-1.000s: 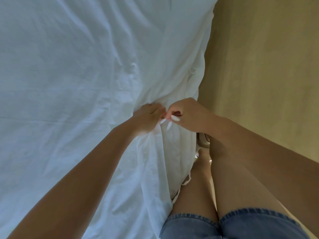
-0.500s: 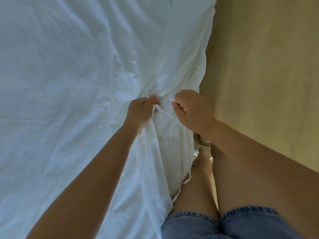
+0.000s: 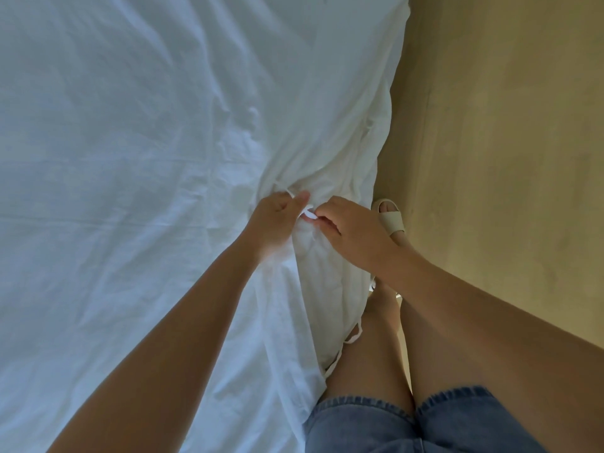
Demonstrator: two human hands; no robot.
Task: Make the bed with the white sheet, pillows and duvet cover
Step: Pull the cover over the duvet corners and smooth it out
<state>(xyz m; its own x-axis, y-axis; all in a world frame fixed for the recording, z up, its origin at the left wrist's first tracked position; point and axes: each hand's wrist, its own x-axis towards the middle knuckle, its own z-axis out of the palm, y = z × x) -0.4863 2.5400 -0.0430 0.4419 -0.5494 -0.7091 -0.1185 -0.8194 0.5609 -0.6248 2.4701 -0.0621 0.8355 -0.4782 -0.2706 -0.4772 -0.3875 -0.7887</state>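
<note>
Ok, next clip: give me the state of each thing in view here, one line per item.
Duvet cover: spread over the bed, wrinkled, bunched at the edge by the hands.
Tie strings: pinched between both hands, not visibly knotted.
Lower tie: hanging loose at the cover's edge.
Left hand: pinches a string.
Right hand: pinches a string.
Sandal: on the foot, on the floor.

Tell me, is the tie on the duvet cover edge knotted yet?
Cannot tell. Both hands, left hand and right hand, pinch the white tie between them, hiding whether a knot has formed.
</note>
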